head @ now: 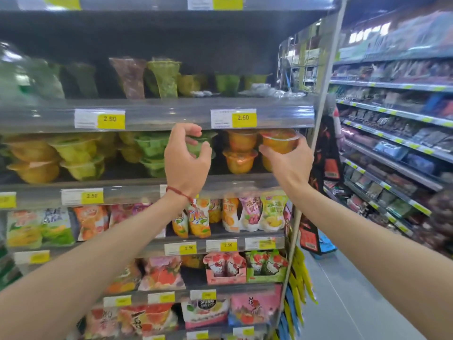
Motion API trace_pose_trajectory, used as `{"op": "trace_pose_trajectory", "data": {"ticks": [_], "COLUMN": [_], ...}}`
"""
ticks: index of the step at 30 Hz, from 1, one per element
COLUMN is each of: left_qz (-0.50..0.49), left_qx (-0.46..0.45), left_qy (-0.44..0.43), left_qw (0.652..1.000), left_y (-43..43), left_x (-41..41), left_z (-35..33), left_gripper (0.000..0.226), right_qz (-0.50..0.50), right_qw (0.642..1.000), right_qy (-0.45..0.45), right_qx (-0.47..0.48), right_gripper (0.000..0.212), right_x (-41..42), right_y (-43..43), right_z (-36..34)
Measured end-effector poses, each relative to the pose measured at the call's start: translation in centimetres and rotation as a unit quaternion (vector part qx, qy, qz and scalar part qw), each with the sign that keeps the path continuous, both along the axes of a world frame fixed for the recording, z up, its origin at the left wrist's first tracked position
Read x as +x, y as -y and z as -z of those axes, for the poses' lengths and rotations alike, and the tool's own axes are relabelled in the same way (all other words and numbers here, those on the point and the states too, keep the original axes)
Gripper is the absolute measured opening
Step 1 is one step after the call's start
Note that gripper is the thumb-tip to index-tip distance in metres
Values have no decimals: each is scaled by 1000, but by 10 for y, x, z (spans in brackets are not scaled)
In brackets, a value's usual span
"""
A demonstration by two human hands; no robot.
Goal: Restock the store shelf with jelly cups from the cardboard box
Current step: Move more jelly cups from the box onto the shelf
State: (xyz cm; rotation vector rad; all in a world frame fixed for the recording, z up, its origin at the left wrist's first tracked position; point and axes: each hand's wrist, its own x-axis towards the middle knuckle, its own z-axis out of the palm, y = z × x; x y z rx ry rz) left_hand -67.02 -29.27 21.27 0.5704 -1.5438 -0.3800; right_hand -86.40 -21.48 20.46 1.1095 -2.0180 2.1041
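Holding: the right hand has its fingers and thumb curled round a clear plastic jelly cup with orange filling and a red rim, gripping it from below and from the side.
Cup position: raised at the right end of the grey store shelf, close under the rail of the shelf above, just beside a two-high stack of orange jelly cups.
Left hand: the left hand is up in front of the stacked green jelly cups, fingers bent into a C above the thumb. A green cup shows in the gap, but whether the hand touches it cannot be told.
Wrist: a red string bracelet circles the left wrist.
Further left: stacked yellow jelly cups fill the same shelf.
Price tags: a yellow tag reading 2.50 sits on the rail above.
Shelf below: colourful fruit-print pouches stand upright.
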Motion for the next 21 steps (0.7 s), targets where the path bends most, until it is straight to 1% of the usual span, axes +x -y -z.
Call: {"op": "trace_pose_trajectory", "data": {"ticks": [8,11,16,19,21], "left_qz": [21,27,49,65,77], "left_qx": [2,3,17,26,32], "left_qy": [8,11,14,11,9], "left_qw": [1000,1000,999,997,996], "left_y": [4,6,9,9,5], "left_x": [2,4,6,9,11], "left_z": [0,4,12,15,19], "left_gripper": [23,23,22,22,22], "right_qz": [19,23,26,38,47], "right_qw": [998,997,996,997,997], "right_qy": [36,25,8,4,11], "right_qx": [48,69,89,69,61], "right_gripper": [85,91,93,93,90], "right_x": [-12,-13,-7,4,17], "right_y": [18,22,18,11,5], "right_z": [-4,-1,2,5,9]}}
